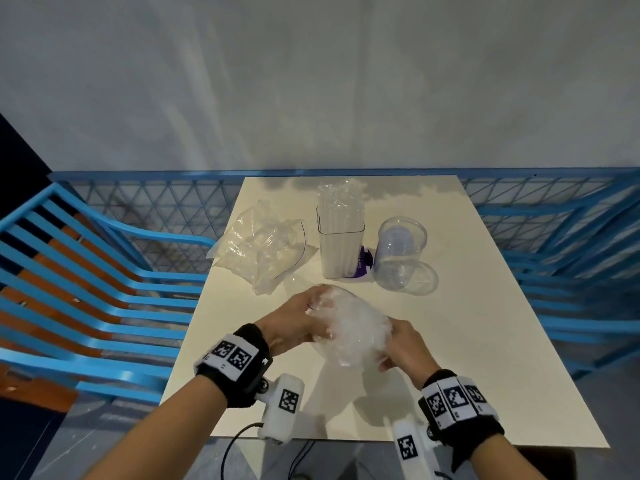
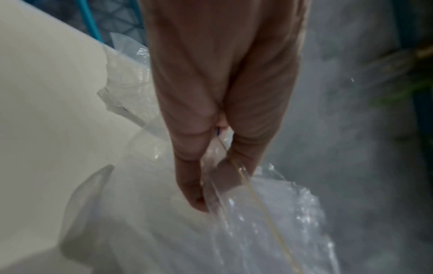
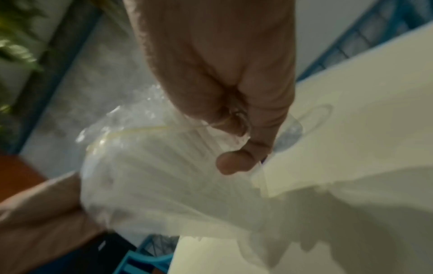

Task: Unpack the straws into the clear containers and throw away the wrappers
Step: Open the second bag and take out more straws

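Observation:
Both hands hold a clear plastic bag of white straws point(image 1: 353, 327) just above the cream table point(image 1: 485, 341). My left hand point(image 1: 304, 320) pinches the bag's far left edge; in the left wrist view my left hand point(image 2: 206, 178) has thumb and fingers closed on the film of the bag point(image 2: 269, 222). My right hand point(image 1: 394, 344) grips the near right side; the right wrist view shows my right hand point(image 3: 236, 140) with curled fingers clamping the bag point(image 3: 164, 181). A square clear container point(image 1: 341, 244) stands behind, filled with straws. A round clear container point(image 1: 398, 254) stands beside it, empty.
Another crumpled plastic bag point(image 1: 263, 244) lies at the table's back left. A clear round lid point(image 1: 422, 277) and a purple lid point(image 1: 363, 263) lie by the containers. Blue slatted chairs point(image 1: 86, 271) flank the table; a blue lattice rail point(image 1: 156, 202) runs behind.

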Tool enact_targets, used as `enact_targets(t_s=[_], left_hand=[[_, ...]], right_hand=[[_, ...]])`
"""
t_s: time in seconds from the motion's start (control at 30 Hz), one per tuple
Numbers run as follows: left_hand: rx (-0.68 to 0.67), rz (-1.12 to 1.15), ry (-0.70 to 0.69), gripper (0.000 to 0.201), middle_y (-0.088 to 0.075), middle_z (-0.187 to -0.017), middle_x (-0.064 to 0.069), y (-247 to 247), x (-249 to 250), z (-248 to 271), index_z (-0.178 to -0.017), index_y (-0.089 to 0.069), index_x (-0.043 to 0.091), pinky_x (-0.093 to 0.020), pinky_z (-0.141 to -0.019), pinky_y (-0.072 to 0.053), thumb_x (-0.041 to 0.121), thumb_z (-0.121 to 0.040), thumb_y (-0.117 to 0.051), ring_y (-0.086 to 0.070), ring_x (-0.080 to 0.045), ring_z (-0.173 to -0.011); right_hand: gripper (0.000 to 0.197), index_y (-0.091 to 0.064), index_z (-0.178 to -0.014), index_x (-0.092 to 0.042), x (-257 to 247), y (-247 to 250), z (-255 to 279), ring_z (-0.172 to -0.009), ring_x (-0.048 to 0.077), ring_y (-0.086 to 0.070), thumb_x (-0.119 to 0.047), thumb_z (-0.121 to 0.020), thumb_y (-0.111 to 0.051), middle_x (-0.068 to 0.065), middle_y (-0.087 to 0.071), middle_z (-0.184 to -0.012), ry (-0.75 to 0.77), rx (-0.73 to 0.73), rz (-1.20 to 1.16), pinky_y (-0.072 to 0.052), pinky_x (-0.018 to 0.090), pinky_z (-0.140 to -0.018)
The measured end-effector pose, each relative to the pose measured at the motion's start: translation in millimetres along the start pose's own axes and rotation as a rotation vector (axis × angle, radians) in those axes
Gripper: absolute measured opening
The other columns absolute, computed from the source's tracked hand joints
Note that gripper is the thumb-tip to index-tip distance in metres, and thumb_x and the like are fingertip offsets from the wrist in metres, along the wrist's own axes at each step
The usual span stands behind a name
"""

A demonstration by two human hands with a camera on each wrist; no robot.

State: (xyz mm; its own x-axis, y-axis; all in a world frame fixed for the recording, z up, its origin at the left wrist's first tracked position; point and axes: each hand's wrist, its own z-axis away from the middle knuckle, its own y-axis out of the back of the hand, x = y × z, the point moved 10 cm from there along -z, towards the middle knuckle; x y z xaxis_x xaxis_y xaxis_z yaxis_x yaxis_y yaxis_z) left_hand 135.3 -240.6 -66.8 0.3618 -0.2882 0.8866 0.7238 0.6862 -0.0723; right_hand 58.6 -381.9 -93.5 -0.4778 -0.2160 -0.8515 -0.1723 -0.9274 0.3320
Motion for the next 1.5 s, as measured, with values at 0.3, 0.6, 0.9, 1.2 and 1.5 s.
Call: enact_targets(t_s=[0.3, 0.6, 0.9, 1.2, 1.5], left_hand=[[0.2, -0.095, -0.061, 0.059, -0.045, -0.139, -0.006, 18, 23, -5, -0.143, -0.043, 0.018, -0.035, -0.076, -0.06, 0.001, -0.089, -0.06, -0.061, -0.022, -0.099], [-0.126, 0.133, 0.253, 0.082, -0.051, -0.14, 0.001, -4, -1, 0, -0.15, -0.029, 0.023, -0.025, -0.095, -0.054, 0.023, -0.082, -0.075, -0.071, -0.016, -0.091], [-0.254, 0.112, 0.027, 0.103, -0.025, -0.158, 0.012, -23, 18, 8, -0.152, -0.025, 0.031, -0.022, -0.084, -0.055, -0.02, -0.073, -0.068, -0.064, -0.01, -0.098], [0.158, -0.359, -0.03, 0.132, -0.068, -0.089, -0.002, 25, -16, -13, -0.155, -0.001, 0.032, -0.025, -0.079, -0.055, -0.003, -0.06, -0.085, -0.064, -0.015, -0.073], [0.127, -0.534, -0.009, 0.107, -0.046, -0.128, 0.005, 48, -18, -13, -0.136, -0.037, 0.025, -0.038, -0.108, -0.041, 0.043, -0.047, -0.094, -0.046, -0.015, -0.122]], right_hand=[[0.023, -0.064, -0.076, 0.002, -8, 11, -9, -0.04, 0.019, -0.04, 0.004, -0.085, -0.042, 0.015, -0.052, -0.056, -0.083, 0.213, -0.46, -0.031, 0.025, -0.039], [0.025, -0.065, -0.089, 0.011, 0, 7, -16, -0.047, 0.024, -0.051, 0.011, -0.084, -0.041, 0.023, -0.063, -0.074, -0.157, 0.275, -0.64, -0.044, 0.025, -0.039], [0.022, -0.058, -0.089, 0.005, -10, 6, -15, -0.047, 0.019, -0.047, 0.004, -0.092, -0.037, 0.015, -0.052, -0.069, -0.164, 0.171, -0.553, -0.042, 0.023, -0.041], [0.032, -0.046, -0.07, -0.007, -6, -19, -17, -0.031, 0.006, -0.025, 0.008, -0.092, -0.029, 0.004, -0.038, -0.057, -0.263, 0.085, -0.524, -0.014, 0.014, -0.031], [0.042, -0.069, -0.087, -0.007, -21, -26, -20, -0.029, 0.006, -0.027, 0.011, -0.081, -0.032, 0.003, -0.05, -0.057, -0.208, 0.034, -0.259, -0.016, 0.013, -0.033]])
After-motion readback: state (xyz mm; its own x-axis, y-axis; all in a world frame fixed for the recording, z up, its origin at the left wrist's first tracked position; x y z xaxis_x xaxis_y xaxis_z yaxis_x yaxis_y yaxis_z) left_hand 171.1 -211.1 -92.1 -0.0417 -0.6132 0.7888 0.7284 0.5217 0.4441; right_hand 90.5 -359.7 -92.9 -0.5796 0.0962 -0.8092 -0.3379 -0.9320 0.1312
